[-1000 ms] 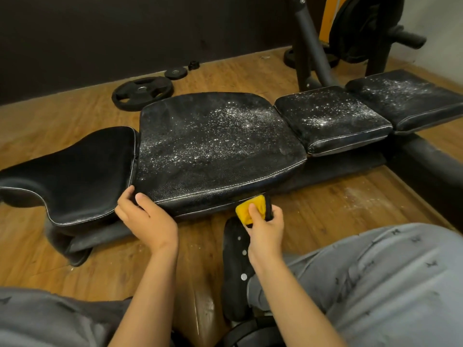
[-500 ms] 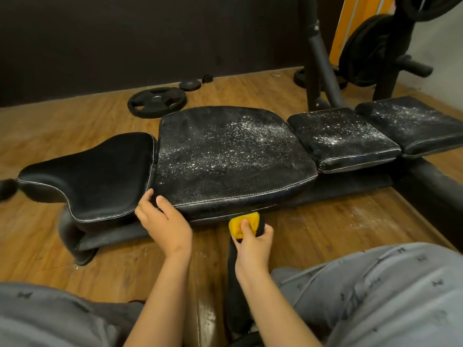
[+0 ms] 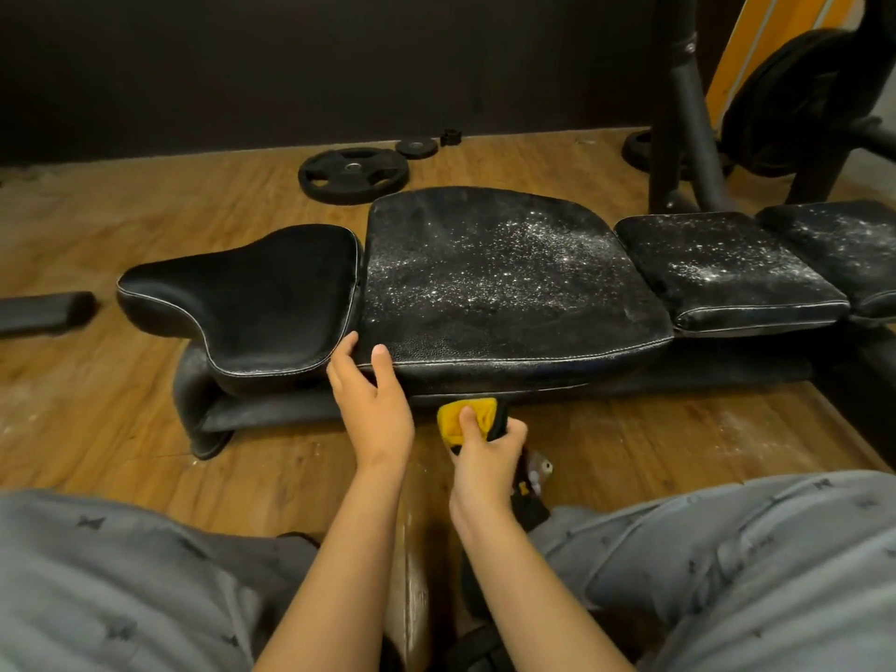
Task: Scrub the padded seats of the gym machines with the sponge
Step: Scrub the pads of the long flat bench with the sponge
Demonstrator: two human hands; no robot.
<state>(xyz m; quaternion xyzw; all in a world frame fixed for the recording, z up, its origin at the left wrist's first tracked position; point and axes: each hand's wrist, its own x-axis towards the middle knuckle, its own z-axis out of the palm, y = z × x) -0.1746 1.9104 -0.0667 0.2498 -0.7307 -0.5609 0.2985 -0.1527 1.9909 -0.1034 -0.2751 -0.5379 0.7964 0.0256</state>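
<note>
A low black padded bench lies across the wooden floor. Its large middle pad (image 3: 504, 283) is speckled with white powder, as are the smaller pad (image 3: 727, 269) and the far right pad (image 3: 843, 240). The curved left pad (image 3: 257, 298) looks clean. My left hand (image 3: 373, 405) rests against the front edge of the middle pad at its left corner, thumb and a finger on the seam. My right hand (image 3: 485, 448) grips a yellow and black sponge (image 3: 465, 419) just below the pad's front edge, near the floor.
Black weight plates (image 3: 354, 174) lie on the floor behind the bench. A black machine post (image 3: 688, 114) and a loaded plate (image 3: 795, 99) stand at the back right. A dark padded bar (image 3: 43, 312) lies at the left. My grey-trousered knees (image 3: 727, 565) fill the foreground.
The view has shifted, so the bench sits further right and lower in frame. Both hands keep the same places against the pad's front edge; the sponge stays in my right hand.
</note>
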